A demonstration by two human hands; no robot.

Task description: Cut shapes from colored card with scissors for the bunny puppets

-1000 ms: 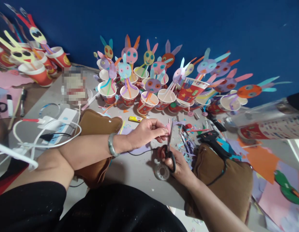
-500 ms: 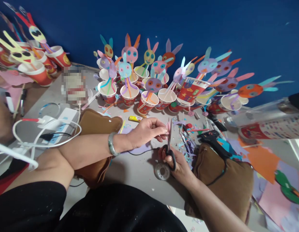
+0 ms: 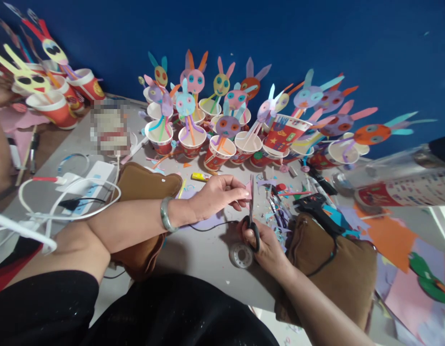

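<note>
Between its thumb and fingers, my left hand (image 3: 224, 194) pinches a small piece of pink paper (image 3: 248, 189). My right hand (image 3: 263, 242) is closed on the black handles of a pair of scissors (image 3: 251, 211). The blades point up and away from me, right beside the pink paper. Below my right hand a roll of clear tape (image 3: 241, 255) lies on the grey table (image 3: 208, 269). A purple paper sheet (image 3: 208, 220) lies under my left wrist, and a yellow glue stick (image 3: 199, 177) is just beyond that hand.
Behind stand several red paper cups (image 3: 219, 156) with paper rabbit figures. A glue gun (image 3: 318, 209) and paper scraps are to the right, beside a brown cushion (image 3: 337, 274). White cables (image 3: 69, 216) and a power strip (image 3: 92, 178) are at left, near another person's arm (image 3: 1, 149).
The scissor blades have drawn closer together at the pink paper, which now shows more plainly. Both my hands stay almost in place. The other person's hand at far left has shifted.
</note>
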